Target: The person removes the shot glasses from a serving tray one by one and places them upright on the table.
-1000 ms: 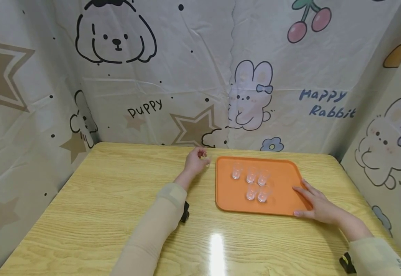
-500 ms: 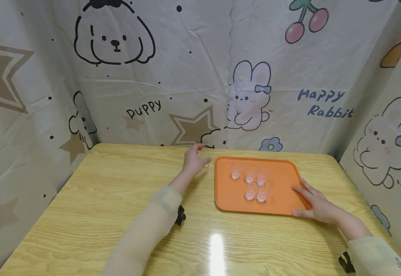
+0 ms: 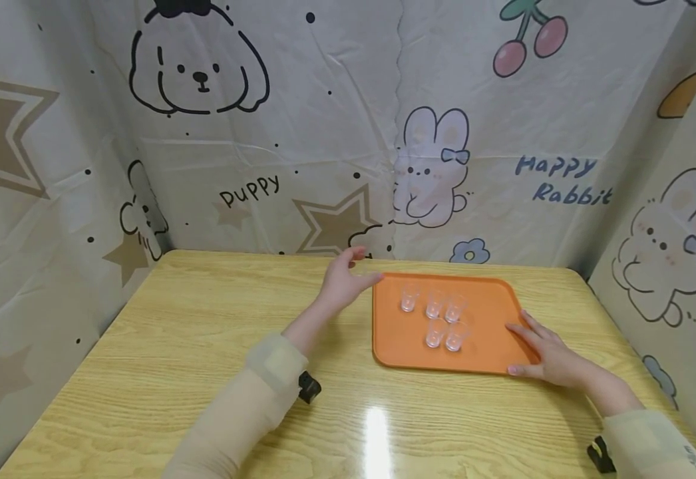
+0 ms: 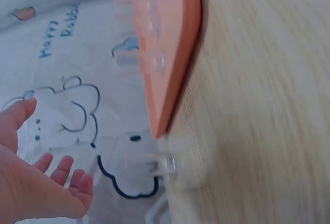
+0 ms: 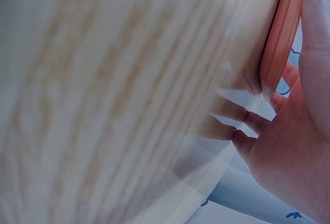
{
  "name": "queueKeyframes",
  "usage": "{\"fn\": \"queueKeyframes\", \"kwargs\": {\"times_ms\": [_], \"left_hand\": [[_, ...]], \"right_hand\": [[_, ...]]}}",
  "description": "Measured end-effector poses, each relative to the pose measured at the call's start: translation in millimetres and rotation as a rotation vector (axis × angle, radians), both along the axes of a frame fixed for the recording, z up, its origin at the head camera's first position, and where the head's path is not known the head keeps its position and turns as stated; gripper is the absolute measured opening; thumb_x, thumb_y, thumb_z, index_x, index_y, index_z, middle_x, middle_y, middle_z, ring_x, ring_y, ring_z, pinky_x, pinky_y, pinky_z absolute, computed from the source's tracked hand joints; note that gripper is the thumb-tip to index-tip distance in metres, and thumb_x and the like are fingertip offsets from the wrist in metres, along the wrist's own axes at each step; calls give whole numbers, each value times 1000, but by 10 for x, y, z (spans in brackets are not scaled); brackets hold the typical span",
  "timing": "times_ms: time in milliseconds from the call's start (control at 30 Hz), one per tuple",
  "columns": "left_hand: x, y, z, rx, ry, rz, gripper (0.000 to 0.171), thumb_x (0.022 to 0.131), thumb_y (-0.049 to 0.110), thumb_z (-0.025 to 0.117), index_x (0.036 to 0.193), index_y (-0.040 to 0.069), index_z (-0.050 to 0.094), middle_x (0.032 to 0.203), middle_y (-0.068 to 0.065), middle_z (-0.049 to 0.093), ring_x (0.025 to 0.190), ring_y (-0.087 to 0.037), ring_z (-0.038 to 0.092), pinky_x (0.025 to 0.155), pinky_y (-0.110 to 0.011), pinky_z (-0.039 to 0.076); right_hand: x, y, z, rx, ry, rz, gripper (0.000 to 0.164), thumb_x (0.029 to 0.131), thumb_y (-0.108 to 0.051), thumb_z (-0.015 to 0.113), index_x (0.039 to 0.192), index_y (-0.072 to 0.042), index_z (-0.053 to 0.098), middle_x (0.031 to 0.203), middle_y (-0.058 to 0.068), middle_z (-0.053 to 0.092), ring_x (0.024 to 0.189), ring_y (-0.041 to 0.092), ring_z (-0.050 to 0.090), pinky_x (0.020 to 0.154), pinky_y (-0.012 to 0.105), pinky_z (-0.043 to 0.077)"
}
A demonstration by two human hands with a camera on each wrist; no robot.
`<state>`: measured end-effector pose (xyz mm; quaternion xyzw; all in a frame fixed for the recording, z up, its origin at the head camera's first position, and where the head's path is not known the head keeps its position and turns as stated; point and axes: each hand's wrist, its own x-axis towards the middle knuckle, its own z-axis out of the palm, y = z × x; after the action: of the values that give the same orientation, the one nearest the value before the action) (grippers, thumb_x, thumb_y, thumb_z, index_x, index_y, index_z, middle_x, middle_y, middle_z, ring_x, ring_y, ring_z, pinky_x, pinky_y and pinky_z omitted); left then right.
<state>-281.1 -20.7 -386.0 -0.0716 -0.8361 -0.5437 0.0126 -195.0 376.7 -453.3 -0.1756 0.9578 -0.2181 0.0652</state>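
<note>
My left hand [image 3: 343, 283] is by the left rim of the orange tray [image 3: 492, 299], thumb and fingers spread, holding nothing. In the left wrist view, a small clear cup [image 4: 167, 163] stands upright on the table just off the tray's corner, apart from the left hand [image 4: 44, 188]. The head view has that cup hidden behind the hand. Several similar clear cups [image 3: 434, 307] stand on the tray in two rows. My right hand [image 3: 557, 356] rests at the tray's right end, fingers stretched over the rim and thumb at the front edge, also seen in the right wrist view.
A light wooden table [image 3: 204, 319] carries the tray and cups. A printed cloth [image 3: 234, 146] with cartoon animals hangs behind and along both sides. Bright glare [image 3: 376, 439] lies on the table in front of the tray.
The left hand has let go of the small clear cup beside the tray; its fingers have spread and it has moved slightly right. The right hand stays at the tray.
</note>
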Motion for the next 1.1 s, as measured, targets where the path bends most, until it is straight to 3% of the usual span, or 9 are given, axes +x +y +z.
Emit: {"fn": "queueKeyframes", "kwargs": {"times_ms": [333, 700, 1100], "left_hand": [[252, 205, -47, 12, 11, -142, 67, 80, 28, 76, 138, 13, 46, 131, -4, 54, 124, -27, 44, 100, -42, 41], [306, 503, -307, 35, 29, -272, 66, 77, 25, 79, 134, 9, 50, 128, -8, 57, 121, -32, 46, 100, -47, 40], [405, 792, -460, -129, -38, -328, 54, 76, 24, 80, 125, 15, 57, 116, 1, 63, 116, -22, 50, 94, -31, 43]], "right_hand": [[9, -5, 9, 13, -1, -7, 85, 78, -41, 74, 142, -1, 34, 151, 32, 8, 129, 59, 15, 93, 74, 21], [-3, 5, -5, 14, 12, 3, 85, 78, -40, 74, 142, -1, 34, 151, 32, 8, 129, 59, 16, 93, 74, 22], [7, -7, 27, 6, -13, 2, 85, 79, -39, 73, 143, -1, 32, 151, 32, 7, 129, 59, 14, 93, 75, 21]]}}
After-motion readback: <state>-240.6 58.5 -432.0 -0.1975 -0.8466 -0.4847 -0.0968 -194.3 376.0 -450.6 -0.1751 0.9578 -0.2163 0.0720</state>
